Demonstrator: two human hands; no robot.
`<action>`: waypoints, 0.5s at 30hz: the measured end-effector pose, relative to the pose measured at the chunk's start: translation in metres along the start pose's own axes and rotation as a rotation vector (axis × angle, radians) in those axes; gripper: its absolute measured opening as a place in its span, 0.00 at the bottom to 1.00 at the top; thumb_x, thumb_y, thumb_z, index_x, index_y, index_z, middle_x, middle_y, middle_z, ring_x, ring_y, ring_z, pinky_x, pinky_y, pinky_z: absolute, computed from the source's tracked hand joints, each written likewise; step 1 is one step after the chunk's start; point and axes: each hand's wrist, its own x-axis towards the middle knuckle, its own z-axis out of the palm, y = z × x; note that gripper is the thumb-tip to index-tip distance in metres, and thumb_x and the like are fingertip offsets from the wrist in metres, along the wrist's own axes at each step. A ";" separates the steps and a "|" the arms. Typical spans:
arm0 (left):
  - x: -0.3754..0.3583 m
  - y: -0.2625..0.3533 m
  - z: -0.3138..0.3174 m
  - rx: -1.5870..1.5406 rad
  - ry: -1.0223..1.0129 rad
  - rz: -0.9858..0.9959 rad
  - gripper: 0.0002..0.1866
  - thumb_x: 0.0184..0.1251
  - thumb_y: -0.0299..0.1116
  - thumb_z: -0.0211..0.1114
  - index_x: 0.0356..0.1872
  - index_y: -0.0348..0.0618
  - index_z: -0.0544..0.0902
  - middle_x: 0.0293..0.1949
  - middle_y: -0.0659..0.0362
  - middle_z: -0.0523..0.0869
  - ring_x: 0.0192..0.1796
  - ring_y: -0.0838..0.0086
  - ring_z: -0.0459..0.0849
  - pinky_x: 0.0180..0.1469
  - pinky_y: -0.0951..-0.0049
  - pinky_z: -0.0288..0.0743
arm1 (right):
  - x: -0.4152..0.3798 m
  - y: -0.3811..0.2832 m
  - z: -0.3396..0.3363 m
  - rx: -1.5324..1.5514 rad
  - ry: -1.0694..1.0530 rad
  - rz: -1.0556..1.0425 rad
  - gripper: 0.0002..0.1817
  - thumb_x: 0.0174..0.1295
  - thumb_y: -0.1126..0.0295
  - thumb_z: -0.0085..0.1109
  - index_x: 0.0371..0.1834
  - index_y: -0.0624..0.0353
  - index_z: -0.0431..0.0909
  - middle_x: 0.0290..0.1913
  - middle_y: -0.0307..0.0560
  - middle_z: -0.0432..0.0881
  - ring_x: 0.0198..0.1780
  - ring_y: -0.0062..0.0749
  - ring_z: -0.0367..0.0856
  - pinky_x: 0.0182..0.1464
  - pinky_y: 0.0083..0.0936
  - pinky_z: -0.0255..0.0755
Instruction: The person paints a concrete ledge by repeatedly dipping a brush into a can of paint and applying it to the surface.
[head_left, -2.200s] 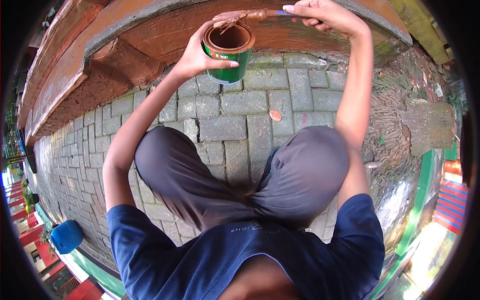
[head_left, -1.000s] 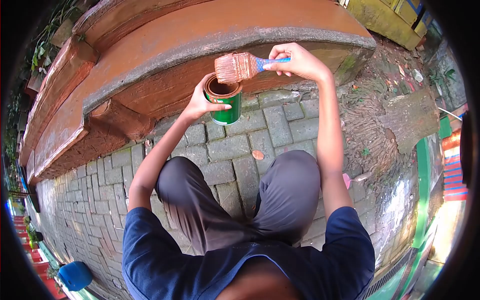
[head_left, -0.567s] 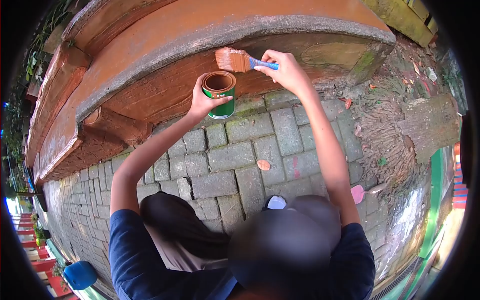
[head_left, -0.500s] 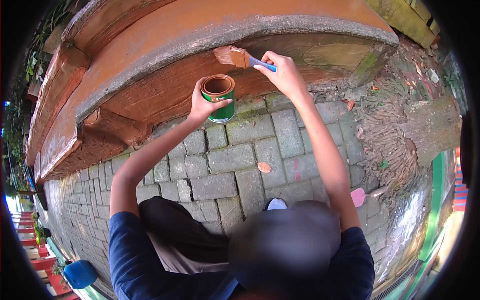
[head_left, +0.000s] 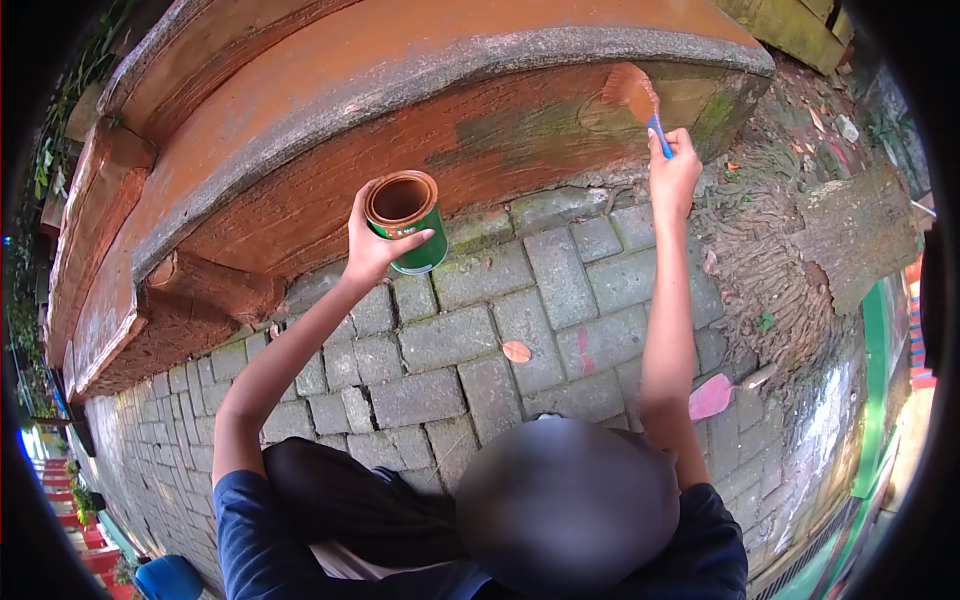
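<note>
My left hand (head_left: 372, 240) is wrapped round a green paint can (head_left: 424, 242), its open top facing up and its inside coated reddish-brown. To the right, my right hand (head_left: 674, 172) grips the blue handle of a paintbrush (head_left: 640, 98). The brush's brown-coated bristles touch the side of the low concrete ledge (head_left: 350, 150), just under its grey rim. Reddish-brown paint covers the left and middle of that side; bare, greenish patches show around and left of the brush.
Grey paving bricks (head_left: 450, 340) lie below the ledge, with a dry leaf (head_left: 517, 352) on them. Gnarled roots (head_left: 765, 270) spread at the right, near a pink object (head_left: 711, 397). A blue container (head_left: 168, 578) stands at the lower left.
My right hand has moved right with the brush, which now points more upward on the ledge's side. In the view, my left hand and the can sit slightly lower and further left.
</note>
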 end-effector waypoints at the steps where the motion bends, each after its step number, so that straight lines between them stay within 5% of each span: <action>1: 0.000 0.002 -0.001 0.011 0.013 -0.009 0.49 0.37 0.33 0.86 0.63 0.35 0.66 0.58 0.51 0.79 0.62 0.66 0.77 0.67 0.63 0.71 | -0.004 -0.005 0.000 -0.083 0.077 0.005 0.12 0.64 0.68 0.64 0.31 0.63 0.72 0.24 0.57 0.80 0.27 0.51 0.83 0.30 0.44 0.70; 2: 0.000 0.004 -0.001 0.014 0.024 0.003 0.49 0.37 0.33 0.86 0.63 0.36 0.66 0.58 0.51 0.79 0.62 0.66 0.77 0.67 0.63 0.71 | -0.014 -0.012 0.006 -0.098 0.088 0.009 0.10 0.65 0.69 0.61 0.32 0.62 0.71 0.25 0.59 0.81 0.30 0.61 0.81 0.33 0.48 0.70; 7: -0.011 0.011 -0.009 0.017 0.031 -0.015 0.46 0.39 0.30 0.84 0.63 0.36 0.66 0.58 0.52 0.79 0.62 0.67 0.77 0.67 0.64 0.70 | -0.070 -0.075 0.046 -0.057 -0.099 0.009 0.06 0.69 0.74 0.52 0.38 0.66 0.68 0.34 0.63 0.78 0.38 0.61 0.81 0.38 0.51 0.73; 15: -0.043 0.029 -0.059 0.076 0.033 -0.034 0.49 0.38 0.32 0.85 0.64 0.35 0.65 0.58 0.51 0.78 0.62 0.66 0.77 0.68 0.63 0.70 | -0.130 -0.138 0.090 0.093 -0.253 -0.077 0.06 0.69 0.75 0.51 0.38 0.66 0.67 0.34 0.65 0.78 0.37 0.64 0.79 0.37 0.51 0.71</action>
